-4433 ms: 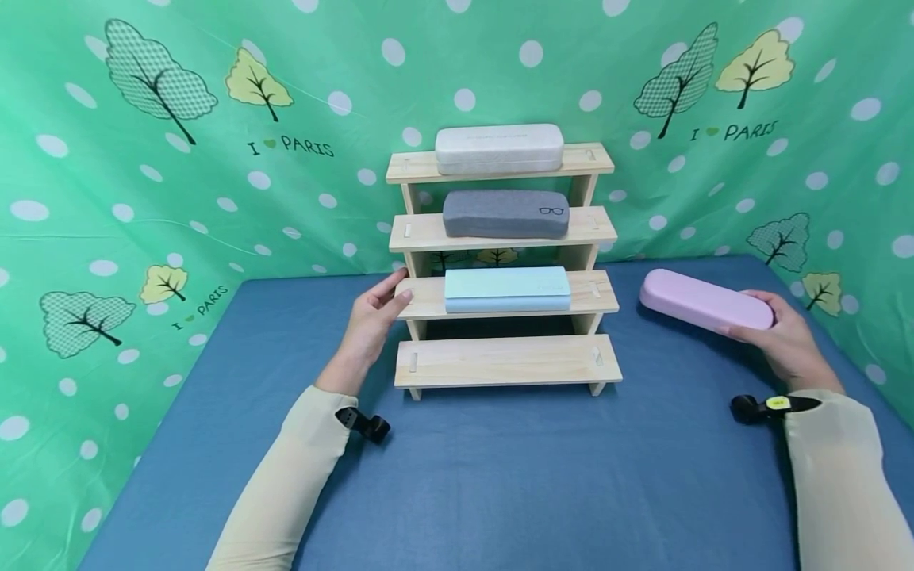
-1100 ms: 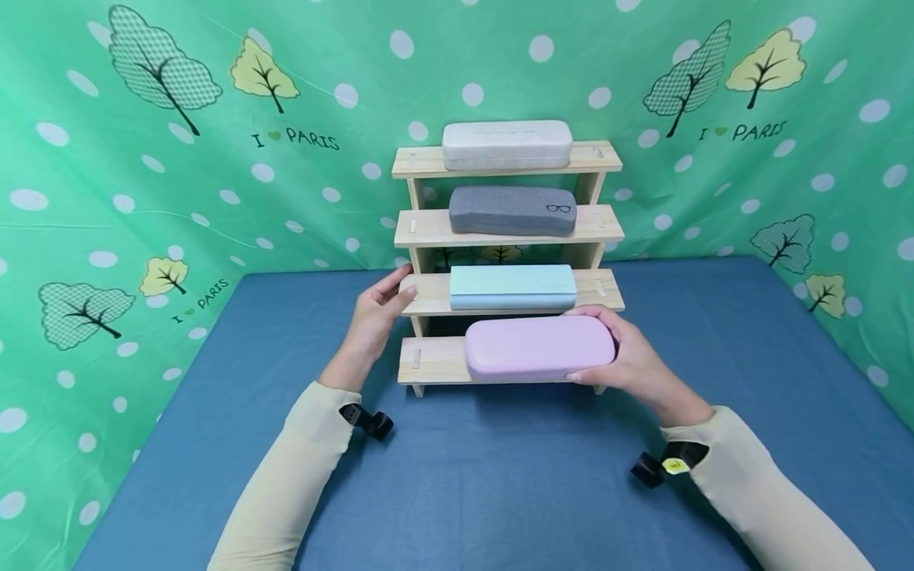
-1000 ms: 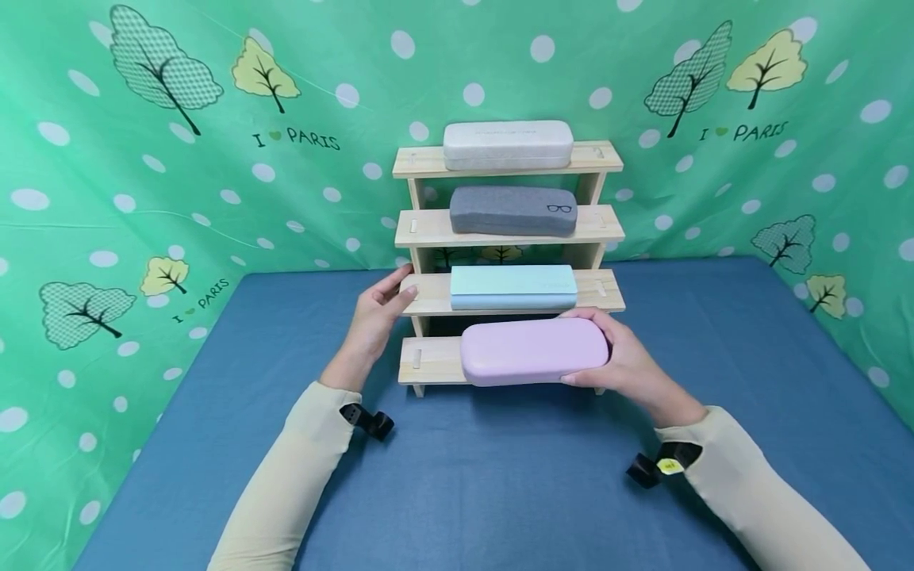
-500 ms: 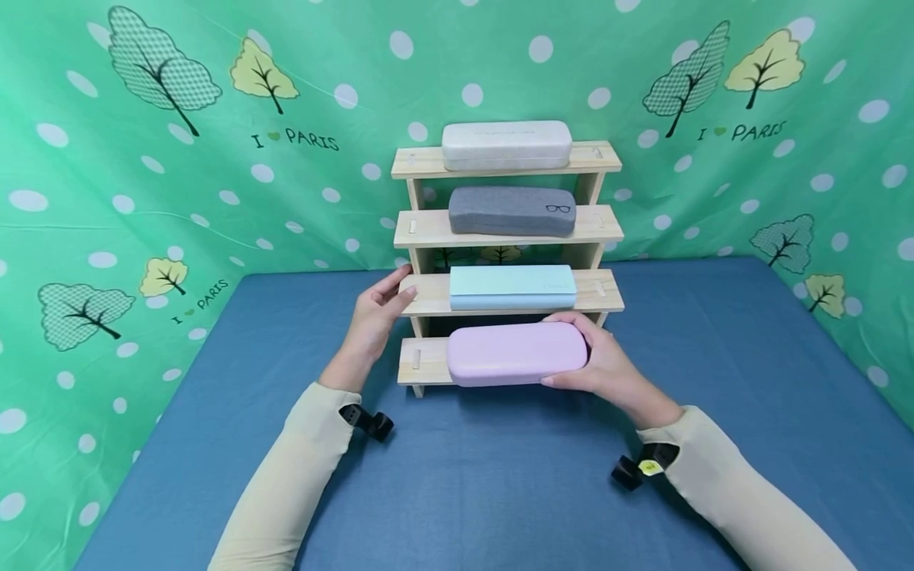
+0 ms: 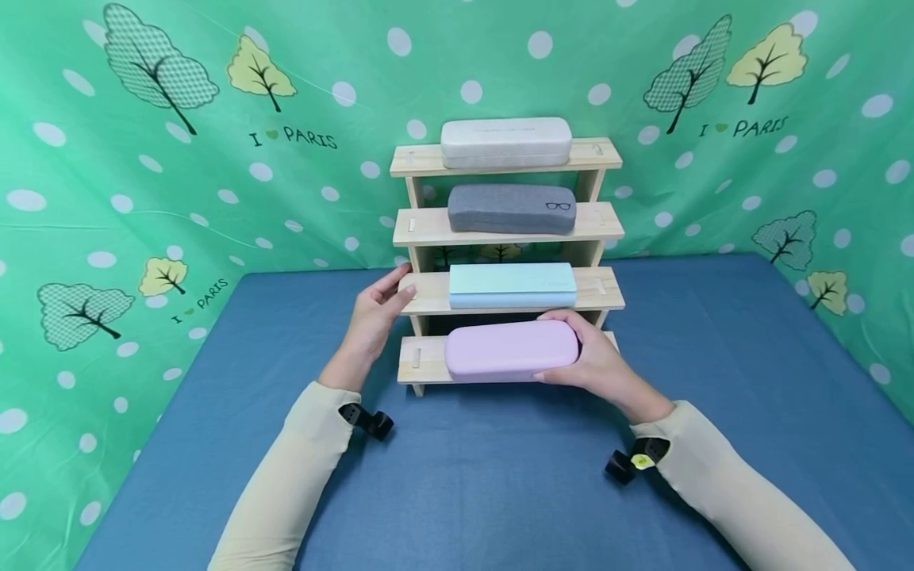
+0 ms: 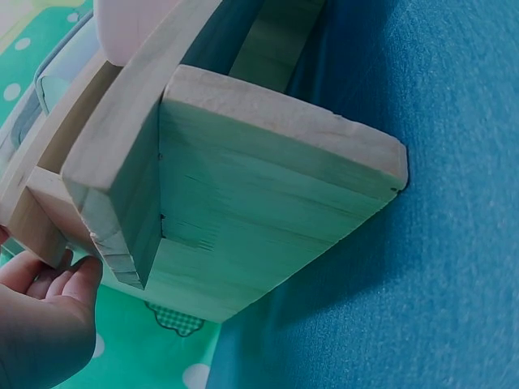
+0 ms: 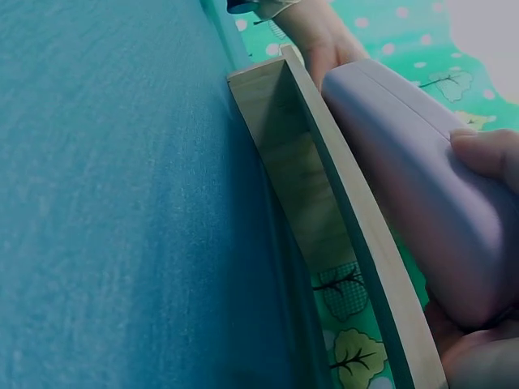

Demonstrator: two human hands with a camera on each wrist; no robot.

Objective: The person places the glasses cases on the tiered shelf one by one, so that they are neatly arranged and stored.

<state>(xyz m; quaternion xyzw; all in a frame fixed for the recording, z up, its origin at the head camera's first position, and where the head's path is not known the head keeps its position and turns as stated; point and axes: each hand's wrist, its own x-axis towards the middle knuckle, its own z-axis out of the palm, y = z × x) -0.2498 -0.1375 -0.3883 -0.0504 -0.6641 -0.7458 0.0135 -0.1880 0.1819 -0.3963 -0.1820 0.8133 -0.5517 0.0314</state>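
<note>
In the head view my right hand (image 5: 602, 369) grips the right end of a lilac glasses case (image 5: 510, 351), thumb in front and fingers behind. The case overlaps the lowest step of a four-step wooden display rack (image 5: 421, 361). From the right wrist, the lilac case (image 7: 422, 178) shows close over the front board (image 7: 357, 203). My left hand (image 5: 371, 317) holds the left end of the step above, thumb on top; in the left wrist view its curled fingers (image 6: 81, 284) are at that board's end.
A pale blue case (image 5: 512, 285), a grey case with a glasses print (image 5: 510, 209) and a light grey case (image 5: 505, 143) lie on the upper steps, one each. Blue cloth (image 5: 457, 476) covers the table. A green patterned curtain (image 5: 321, 198) hangs behind.
My right hand has brought the lilac case from the table's right side to the lowest step, lately shifting it slightly left. My left hand has stayed at the rack.
</note>
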